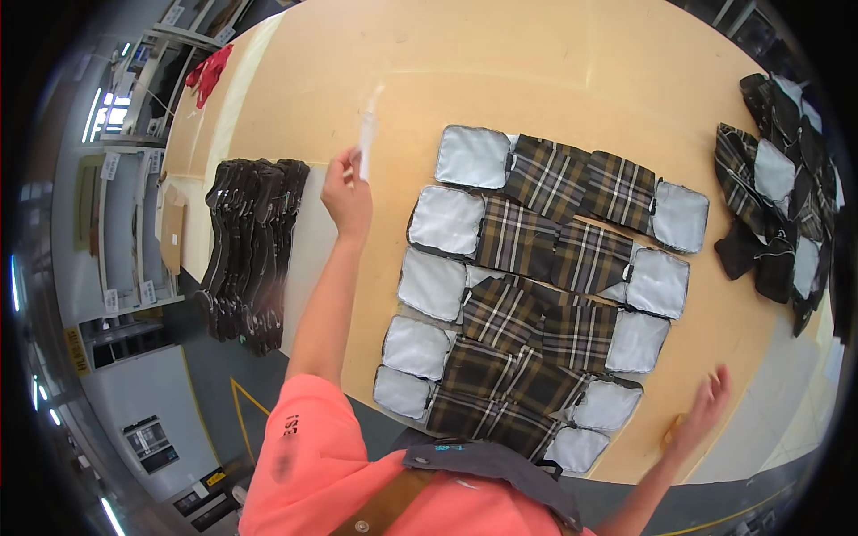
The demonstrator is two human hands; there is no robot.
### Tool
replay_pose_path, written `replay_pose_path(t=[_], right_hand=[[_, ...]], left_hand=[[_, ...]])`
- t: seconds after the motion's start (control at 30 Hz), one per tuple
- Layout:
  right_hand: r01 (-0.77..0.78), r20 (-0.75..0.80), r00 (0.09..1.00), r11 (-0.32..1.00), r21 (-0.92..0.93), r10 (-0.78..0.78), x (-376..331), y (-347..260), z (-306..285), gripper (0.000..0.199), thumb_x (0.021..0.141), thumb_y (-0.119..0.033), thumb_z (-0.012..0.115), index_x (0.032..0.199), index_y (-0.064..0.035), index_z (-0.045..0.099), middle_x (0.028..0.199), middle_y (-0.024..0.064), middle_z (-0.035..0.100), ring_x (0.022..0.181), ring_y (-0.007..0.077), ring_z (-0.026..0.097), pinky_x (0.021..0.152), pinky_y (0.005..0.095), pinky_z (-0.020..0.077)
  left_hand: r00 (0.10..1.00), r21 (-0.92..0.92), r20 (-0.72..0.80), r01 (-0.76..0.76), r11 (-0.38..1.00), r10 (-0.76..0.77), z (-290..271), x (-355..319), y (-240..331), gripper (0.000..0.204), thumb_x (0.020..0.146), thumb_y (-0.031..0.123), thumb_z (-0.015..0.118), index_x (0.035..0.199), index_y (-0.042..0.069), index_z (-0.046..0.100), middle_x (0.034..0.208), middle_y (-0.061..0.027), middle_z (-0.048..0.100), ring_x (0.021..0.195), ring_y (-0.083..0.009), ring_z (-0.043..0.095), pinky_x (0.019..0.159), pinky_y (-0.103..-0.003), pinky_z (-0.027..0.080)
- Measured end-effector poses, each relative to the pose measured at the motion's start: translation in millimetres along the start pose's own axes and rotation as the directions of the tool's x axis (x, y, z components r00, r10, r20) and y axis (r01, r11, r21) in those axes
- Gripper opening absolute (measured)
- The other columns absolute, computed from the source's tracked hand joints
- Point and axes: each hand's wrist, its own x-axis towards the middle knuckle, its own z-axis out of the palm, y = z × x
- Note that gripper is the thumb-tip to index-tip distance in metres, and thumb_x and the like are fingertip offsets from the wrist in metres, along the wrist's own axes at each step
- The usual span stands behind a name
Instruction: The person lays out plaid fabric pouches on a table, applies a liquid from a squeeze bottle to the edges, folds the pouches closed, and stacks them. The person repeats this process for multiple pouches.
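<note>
My left hand (pixel 347 195) is raised over the table, left of the cloth pieces, its fingers closed on a narrow white slip (pixel 365 150) that is blurred and points away from me. Low on the right, my right hand (pixel 702 413) hovers by the table's near edge with fingers stretched out and nothing visible in them. Between the hands lie several rows of brown, black and white plaid cloth pieces (pixel 521 237). Silvery-white padded squares with dark edges, such as the far-left square (pixel 472 157), sit at both ends of each row.
A stack of dark cut cloth pieces (pixel 255 241) overhangs the table's left side. More plaid pieces with white squares are heaped at the far right (pixel 773 170). Red cloth (pixel 208 77) lies at the far left corner. Shelving (pixel 125 223) stands beyond the left edge of the tan table (pixel 536 54).
</note>
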Motion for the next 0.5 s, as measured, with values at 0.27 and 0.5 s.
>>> replay_pose_path(t=[0.27,0.5], right_hand=[[0.092,0.602,0.647,0.832,0.547,-0.467,-96.0,-151.0,172.0,0.043,0.083,-0.005,0.067,0.124,-0.0040,0.055,0.117,0.0092,0.053,0.093,0.0147,0.058,0.083,0.0279,0.0484],[0.231,0.715,0.477,0.858,0.459,-0.511,-164.3,-133.8,176.7,0.030,0.085,-0.004,0.064,0.115,-0.0042,0.060,0.117,0.0098,0.054,0.085,0.0139,0.059,0.078,0.0268,0.0489]], left_hand=[[0.992,-0.102,0.121,0.037,0.994,-0.024,-118.4,-98.8,78.6,0.011,0.090,0.004,0.062,0.100,0.001,0.065,0.092,-0.0092,0.068,0.076,-0.0184,0.065,0.068,-0.028,0.052],[0.578,-0.552,0.502,0.787,0.277,-0.644,-352.1,-172.2,45.3,0.039,0.085,0.014,0.069,0.121,0.004,0.058,0.114,-0.0075,0.063,0.102,-0.0215,0.062,0.090,-0.036,0.051]])
